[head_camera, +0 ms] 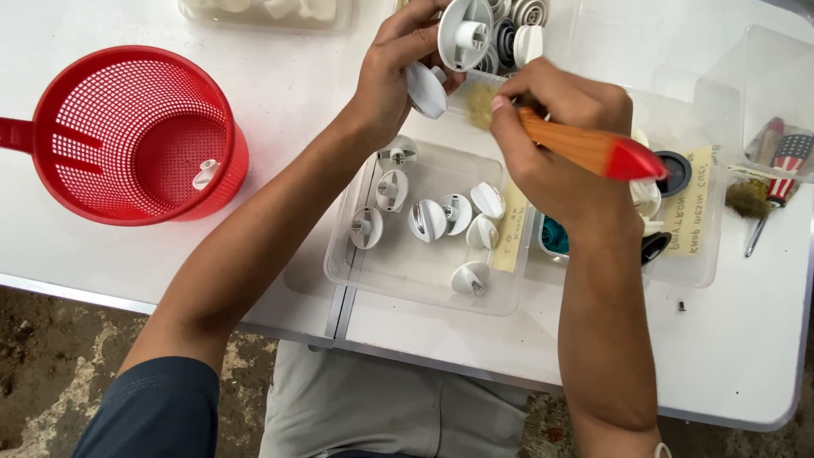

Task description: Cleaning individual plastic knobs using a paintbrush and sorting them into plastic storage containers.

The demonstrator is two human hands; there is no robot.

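white knob [426,88] pinched in left fingers [398,42]

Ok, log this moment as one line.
left hand: holds white knob | right hand: holds brush at knob | clear tray: more knobs | red basket: one knob

Red strainer basket [140,136] to my left on the white tabletop [280,93], one small white knob [204,174] lying inside it. Clear tray [424,229] in front of me holds loose white knobs [428,219]. Another clear tray [691,212] to the right has yellow paper labels [691,208]. Screwdriver [776,182] with a striped handle at far right. Dirt floor [51,356] below.
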